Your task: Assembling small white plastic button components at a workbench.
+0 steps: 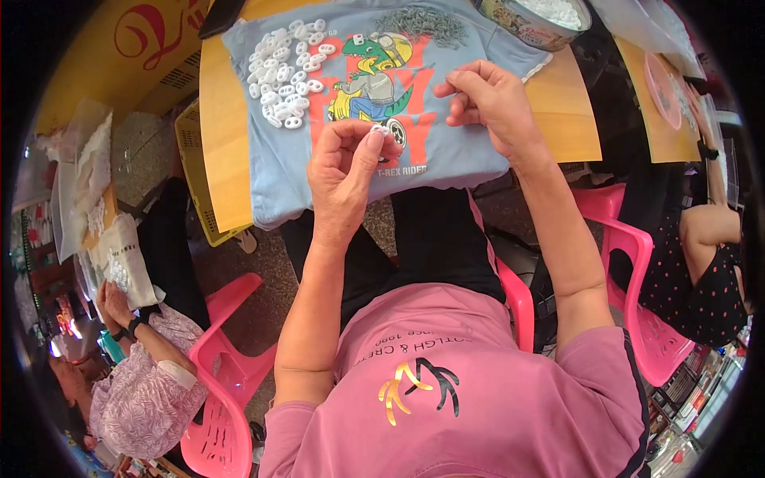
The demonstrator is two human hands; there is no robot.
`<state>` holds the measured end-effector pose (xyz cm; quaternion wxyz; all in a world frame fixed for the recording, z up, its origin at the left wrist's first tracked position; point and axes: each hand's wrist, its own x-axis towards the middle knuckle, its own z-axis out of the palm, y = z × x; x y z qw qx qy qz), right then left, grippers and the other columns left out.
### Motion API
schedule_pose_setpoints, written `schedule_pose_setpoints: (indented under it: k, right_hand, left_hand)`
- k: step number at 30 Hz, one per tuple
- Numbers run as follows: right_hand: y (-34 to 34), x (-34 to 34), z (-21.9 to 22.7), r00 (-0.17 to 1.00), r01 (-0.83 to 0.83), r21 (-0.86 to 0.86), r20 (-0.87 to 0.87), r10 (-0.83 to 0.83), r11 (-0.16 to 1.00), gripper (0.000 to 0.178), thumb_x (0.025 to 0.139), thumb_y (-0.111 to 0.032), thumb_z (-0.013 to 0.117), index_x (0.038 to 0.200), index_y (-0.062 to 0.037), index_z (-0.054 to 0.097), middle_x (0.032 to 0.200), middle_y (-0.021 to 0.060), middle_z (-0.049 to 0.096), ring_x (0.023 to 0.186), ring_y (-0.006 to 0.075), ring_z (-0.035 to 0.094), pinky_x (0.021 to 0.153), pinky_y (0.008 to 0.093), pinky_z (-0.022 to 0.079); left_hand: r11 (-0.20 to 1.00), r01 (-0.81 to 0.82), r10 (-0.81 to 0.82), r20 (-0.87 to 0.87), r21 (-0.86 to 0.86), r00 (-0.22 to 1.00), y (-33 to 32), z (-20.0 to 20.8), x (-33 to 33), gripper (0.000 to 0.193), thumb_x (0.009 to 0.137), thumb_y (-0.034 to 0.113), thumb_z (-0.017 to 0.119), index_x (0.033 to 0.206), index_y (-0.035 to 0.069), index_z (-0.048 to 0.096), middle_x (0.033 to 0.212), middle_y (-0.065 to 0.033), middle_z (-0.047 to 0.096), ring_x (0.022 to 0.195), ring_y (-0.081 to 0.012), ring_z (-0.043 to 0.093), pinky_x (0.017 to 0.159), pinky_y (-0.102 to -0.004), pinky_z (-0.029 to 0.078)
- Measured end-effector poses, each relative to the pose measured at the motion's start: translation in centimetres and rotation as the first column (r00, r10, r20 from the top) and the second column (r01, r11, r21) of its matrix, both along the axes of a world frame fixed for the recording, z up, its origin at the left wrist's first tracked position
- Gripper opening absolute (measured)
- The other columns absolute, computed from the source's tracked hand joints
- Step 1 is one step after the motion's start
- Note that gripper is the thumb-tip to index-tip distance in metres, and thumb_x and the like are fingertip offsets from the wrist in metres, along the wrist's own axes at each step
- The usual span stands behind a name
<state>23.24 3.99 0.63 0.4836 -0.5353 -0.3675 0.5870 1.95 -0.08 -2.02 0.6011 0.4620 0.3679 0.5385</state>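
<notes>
My left hand point(344, 174) is closed, pinching a small white plastic piece point(380, 129) between thumb and fingertips over the printed blue T-shirt point(279, 171) spread on the table. To its right and a little higher, my right hand point(496, 110) has its thumb and forefinger drawn together; whatever they may hold is too small to make out. A loose pile of white oval plastic pieces with two holes point(280, 73) lies at the shirt's far left. Farther back lies a heap of small dark grey slender parts point(422, 28).
A round tin point(538, 24) containing white pieces stands at the table's far right. A yellow crate point(194, 159) is beside the table's left edge. One person point(151, 374) works at the left; another point(693, 279) sits at the right near a pink chair point(629, 303).
</notes>
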Motion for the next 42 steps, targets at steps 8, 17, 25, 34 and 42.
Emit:
schedule_pose_setpoints:
  k: [8, 17, 25, 34, 42]
  right_hand:
    - [-0.1, 0.4, 0.1, 0.991, -0.041, 0.044, 0.131, 0.035, 0.998, 0.016, 0.091, -0.015, 0.064, 0.098, -0.0010, 0.061, 0.086, 0.0064, 0.067, 0.061, 0.0059, 0.058, 0.061, 0.0247, 0.055]
    - [-2.6, -1.9, 1.9, 0.973, -0.226, 0.292, 0.109, 0.202, 0.929, 0.018, 0.094, -0.012, 0.061, 0.103, 0.0033, 0.062, 0.085, 0.0062, 0.064, 0.069, 0.0091, 0.059, 0.068, 0.0255, 0.052]
    - [-5.1, -4.5, 3.3, 0.955, -0.286, 0.350, 0.182, 0.235, 0.892, 0.018, 0.097, -0.012, 0.058, 0.105, 0.0032, 0.060, 0.085, 0.0052, 0.064, 0.070, 0.0093, 0.057, 0.066, 0.0232, 0.048]
    - [-5.9, -5.4, 2.8, 0.957, -0.291, 0.289, 0.102, 0.272, 0.912, 0.019, 0.098, -0.014, 0.058, 0.106, 0.0026, 0.060, 0.086, 0.0032, 0.063, 0.070, 0.0077, 0.056, 0.066, 0.0224, 0.048]
    - [-6.3, -5.8, 2.6, 0.963, -0.268, 0.293, 0.062, 0.262, 0.918, 0.025, 0.098, -0.016, 0.059, 0.112, 0.0036, 0.061, 0.086, 0.0026, 0.063, 0.070, 0.0072, 0.056, 0.066, 0.0208, 0.046]
  left_hand:
    - [1.000, 0.000, 0.000, 0.021, -0.004, 1.000, 0.0, -0.1, 0.1, 0.013, 0.096, 0.010, 0.059, 0.103, 0.000, 0.055, 0.088, -0.0084, 0.066, 0.081, -0.0130, 0.065, 0.073, -0.0273, 0.054]
    - [0.998, -0.030, 0.031, 0.020, -0.056, 0.999, -0.2, 1.0, 0.0, 0.013, 0.096, 0.010, 0.060, 0.102, -0.001, 0.055, 0.089, -0.0085, 0.066, 0.080, -0.0133, 0.065, 0.073, -0.0270, 0.054]
    - [0.999, 0.019, -0.023, 0.104, 0.034, 0.994, -2.1, 3.7, -0.1, 0.013, 0.095, 0.007, 0.059, 0.103, -0.002, 0.055, 0.090, -0.0094, 0.066, 0.081, -0.0135, 0.065, 0.074, -0.0273, 0.054]
    - [1.000, 0.008, -0.007, 0.127, -0.006, 0.992, -3.2, 3.8, -0.5, 0.013, 0.095, 0.007, 0.060, 0.101, -0.003, 0.056, 0.089, -0.0087, 0.066, 0.080, -0.0126, 0.064, 0.073, -0.0265, 0.054]
    - [1.000, -0.013, 0.013, 0.107, -0.008, 0.994, -3.7, 3.9, -0.6, 0.013, 0.094, 0.008, 0.061, 0.100, -0.003, 0.056, 0.089, -0.0079, 0.066, 0.080, -0.0118, 0.065, 0.073, -0.0254, 0.054]
